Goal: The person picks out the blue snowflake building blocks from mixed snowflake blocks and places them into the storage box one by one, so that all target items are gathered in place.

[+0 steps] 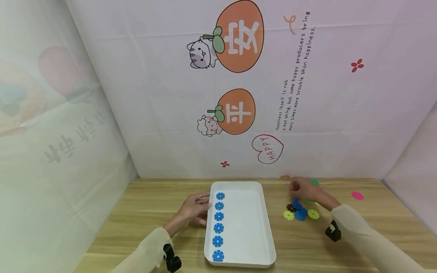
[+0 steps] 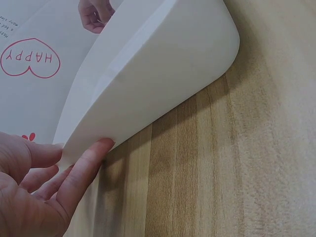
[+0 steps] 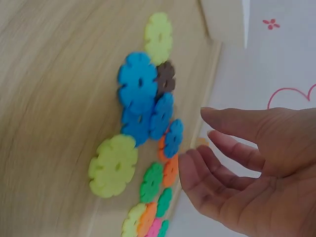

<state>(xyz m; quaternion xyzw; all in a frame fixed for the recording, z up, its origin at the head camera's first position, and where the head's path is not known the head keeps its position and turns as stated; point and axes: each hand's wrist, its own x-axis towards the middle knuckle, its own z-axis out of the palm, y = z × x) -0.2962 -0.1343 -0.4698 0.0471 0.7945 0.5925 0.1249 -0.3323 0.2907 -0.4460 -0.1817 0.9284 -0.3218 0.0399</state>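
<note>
A white rectangular tray (image 1: 244, 225) lies on the wooden table, with several blue flower-shaped discs (image 1: 218, 228) in a column along its left side. My left hand (image 1: 191, 210) is at the tray's left wall; in the left wrist view, extended fingers (image 2: 84, 173) touch the outer wall and rim. To the right of the tray, my right hand (image 1: 305, 188) is over the far side of a loose pile of blue discs (image 3: 138, 81), yellow discs (image 3: 114, 165) and a dark brown disc (image 3: 166, 79). Its thumb and loosely bent fingers are apart, with nothing between them.
Green discs (image 3: 151, 181) and orange discs (image 3: 171, 170) lie beyond the pile, partly hidden by my right hand in the head view. A pink disc (image 1: 357, 195) sits farther right. A printed white cloth (image 1: 161, 110) hangs behind the table's back edge.
</note>
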